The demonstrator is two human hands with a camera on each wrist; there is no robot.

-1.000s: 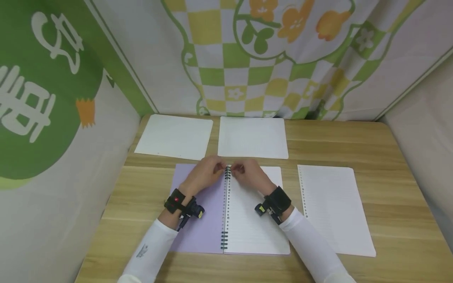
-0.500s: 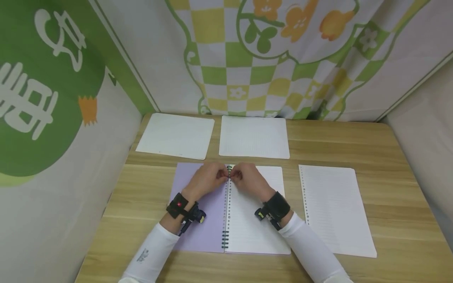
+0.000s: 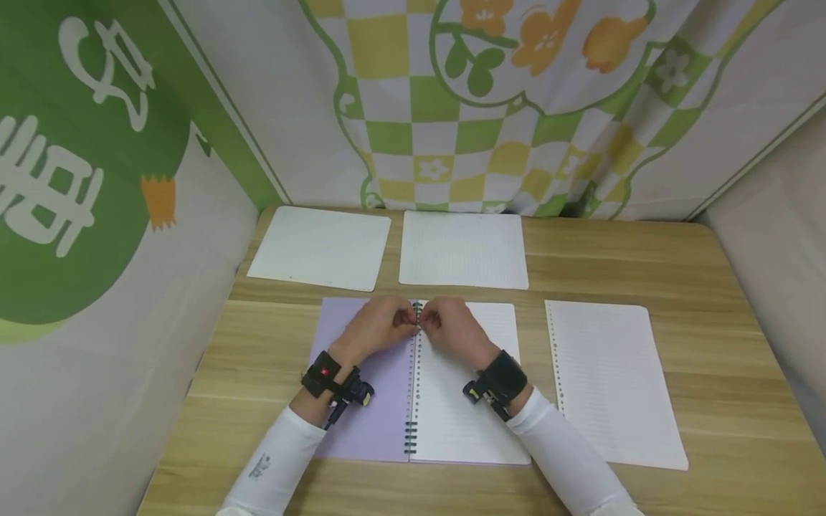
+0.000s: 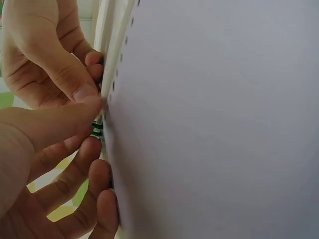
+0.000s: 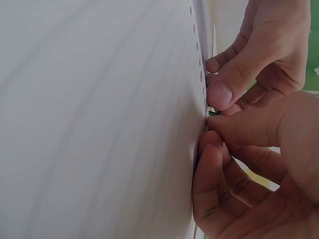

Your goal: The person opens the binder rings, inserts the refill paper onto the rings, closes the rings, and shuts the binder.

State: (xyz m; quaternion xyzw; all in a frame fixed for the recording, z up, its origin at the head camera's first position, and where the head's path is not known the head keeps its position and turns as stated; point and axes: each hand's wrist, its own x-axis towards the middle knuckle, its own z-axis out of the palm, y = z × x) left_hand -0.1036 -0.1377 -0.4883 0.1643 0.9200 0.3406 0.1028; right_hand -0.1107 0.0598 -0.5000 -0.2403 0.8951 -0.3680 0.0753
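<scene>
An open notebook has a purple inside cover (image 3: 377,416) on the left and a white lined page (image 3: 471,408) on the right. Green binding rings (image 3: 410,437) sit at the bottom of its spine, and more green rings (image 4: 97,130) show near its top. My left hand (image 3: 379,324) pinches at those upper rings, thumb against fingertips. Right beside it, my right hand (image 3: 457,330) pinches at the same spot from the page side. In the right wrist view the two thumbs nearly meet over a green ring (image 5: 214,113); the fingertips hide most of the ring piece.
A loose lined sheet (image 3: 616,387) with punched holes lies right of the notebook. Two more white sheets lie at the back, one on the left (image 3: 323,247) and one in the middle (image 3: 463,251). The wooden table (image 3: 723,380) ends at a patterned curtain (image 3: 477,143).
Both hands have moved slightly down the spine from its top end, fingertips drawing closer together. In the last half second they have barely shifted.
</scene>
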